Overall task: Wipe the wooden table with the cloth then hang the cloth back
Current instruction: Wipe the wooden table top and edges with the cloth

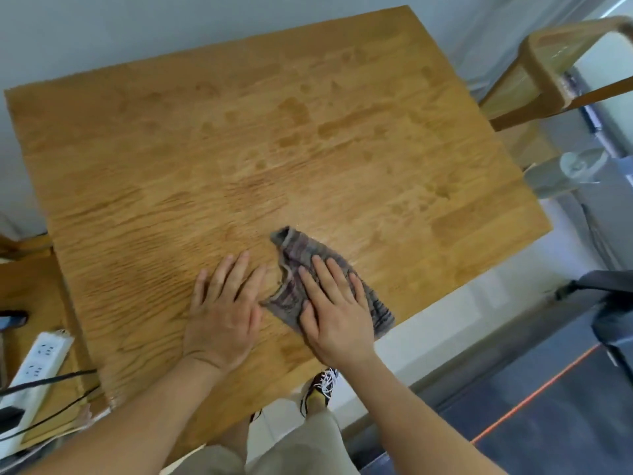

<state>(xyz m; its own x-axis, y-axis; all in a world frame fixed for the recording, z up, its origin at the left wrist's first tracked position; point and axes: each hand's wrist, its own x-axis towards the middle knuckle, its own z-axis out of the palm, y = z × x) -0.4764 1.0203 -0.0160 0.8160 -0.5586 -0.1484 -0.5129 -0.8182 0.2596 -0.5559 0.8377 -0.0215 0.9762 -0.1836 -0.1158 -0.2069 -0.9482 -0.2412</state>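
Two hands lie flat, side by side and just apart. The right hand point(334, 310) presses straight fingers on the cloth point(294, 250), and the left hand point(224, 310) rests on bare wood at its nine o'clock. The cloth sits crumpled toward five o'clock on the desk point(308, 132). It looks soft, light and limp, so it should bunch easily. Its free corner at twelve o'clock would suit a pinch for hanging. A power strip point(37, 365) lies at eight o'clock.

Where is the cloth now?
In the head view, the cloth lies on the wooden table near its front edge, under the right hand, beside the left hand.
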